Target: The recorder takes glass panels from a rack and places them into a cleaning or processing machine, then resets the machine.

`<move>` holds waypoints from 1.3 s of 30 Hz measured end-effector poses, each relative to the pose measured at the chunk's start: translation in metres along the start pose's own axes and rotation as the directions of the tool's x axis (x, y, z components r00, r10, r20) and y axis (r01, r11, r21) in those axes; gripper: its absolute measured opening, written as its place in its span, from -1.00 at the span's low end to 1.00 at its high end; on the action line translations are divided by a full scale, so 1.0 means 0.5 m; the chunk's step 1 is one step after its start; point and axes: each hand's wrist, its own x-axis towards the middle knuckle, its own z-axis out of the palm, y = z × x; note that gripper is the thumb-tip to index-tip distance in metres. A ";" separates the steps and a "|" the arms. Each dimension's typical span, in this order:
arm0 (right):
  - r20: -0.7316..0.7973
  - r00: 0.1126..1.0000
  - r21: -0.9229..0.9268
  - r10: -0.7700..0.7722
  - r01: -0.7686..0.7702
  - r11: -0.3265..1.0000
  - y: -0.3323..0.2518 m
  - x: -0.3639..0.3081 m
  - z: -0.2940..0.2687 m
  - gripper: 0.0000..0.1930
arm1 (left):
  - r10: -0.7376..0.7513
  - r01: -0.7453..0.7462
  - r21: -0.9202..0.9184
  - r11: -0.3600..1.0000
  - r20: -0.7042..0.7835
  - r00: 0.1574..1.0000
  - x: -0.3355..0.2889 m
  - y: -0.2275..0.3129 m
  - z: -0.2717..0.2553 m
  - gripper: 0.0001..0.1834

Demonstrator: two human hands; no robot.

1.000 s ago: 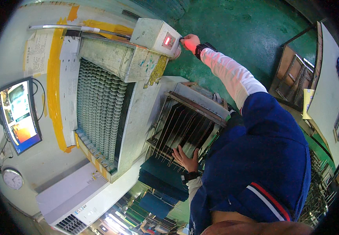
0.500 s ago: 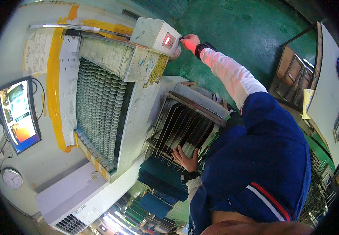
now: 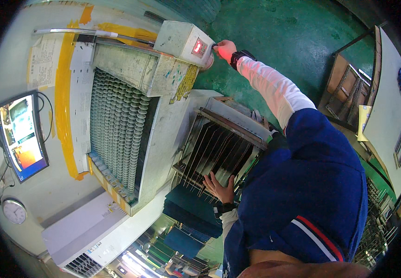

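Observation:
My right hand (image 3: pixel 226 49), arm stretched out, pinches a small black knob (image 3: pixel 214 47) on the end face of a pale control box (image 3: pixel 182 41). A red-lit display (image 3: pixel 198 47) glows on that box beside my fingers. My left hand (image 3: pixel 219 186) is open with fingers spread, over the edge of a rack with thin bent rods (image 3: pixel 205 155). Whether its fingertips touch the rods I cannot tell. Dark green panels (image 3: pixel 186 201) stand just beyond that hand.
Rows of disc rollers (image 3: pixel 117 125) fill the machine's opening at left. A monitor (image 3: pixel 22 134) and a clock (image 3: pixel 14 211) are on the wall, above a white air-conditioner-like unit (image 3: pixel 84 231). Leaning boards (image 3: pixel 386 102) and a wooden frame (image 3: pixel 344 92) stand at right on green floor (image 3: pixel 274 37).
Both hands hold the same places. The lit red figures on the control box's display look different.

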 end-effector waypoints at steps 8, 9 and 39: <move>0.002 1.000 0.011 0.004 -0.004 1.000 -0.013 -0.014 -0.001 -0.77 | -0.005 0.005 -0.010 1.000 0.010 1.000 0.000 0.000 -0.002 -0.03; 0.002 1.000 0.011 0.004 -0.004 1.000 -0.013 -0.014 -0.001 -0.77 | -0.005 0.005 -0.010 1.000 0.010 1.000 0.000 0.001 -0.002 -0.03; -0.031 1.000 0.007 -0.004 0.004 1.000 -0.005 -0.009 0.002 -0.76 | 0.002 -0.002 0.005 1.000 0.001 1.000 0.000 0.001 -0.004 -0.05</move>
